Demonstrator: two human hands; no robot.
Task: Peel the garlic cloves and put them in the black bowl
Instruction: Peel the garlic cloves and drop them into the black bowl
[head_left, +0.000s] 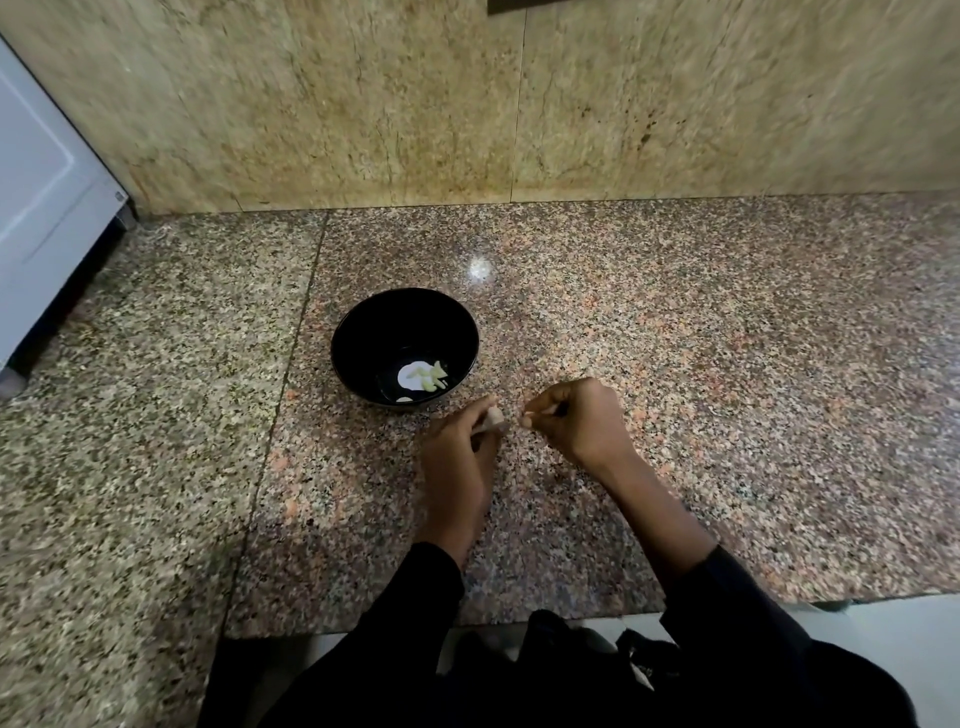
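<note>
Speckled granite counter (675, 364) under your hands, tan stone wall behind. Black bowl (404, 347) sits on it, just ahead-left of your hands: glossy, round, with a few pale greenish peeled cloves (434, 378) at the bottom beside a white glare spot. Your left hand (457, 457) grips a garlic clove (493, 418), pale beige, skin looks still on, tip poking out past the fingers. Your right hand (582, 421) is curled, pinching a small whitish bit, too small to identify. Hands close, not touching.
</note>
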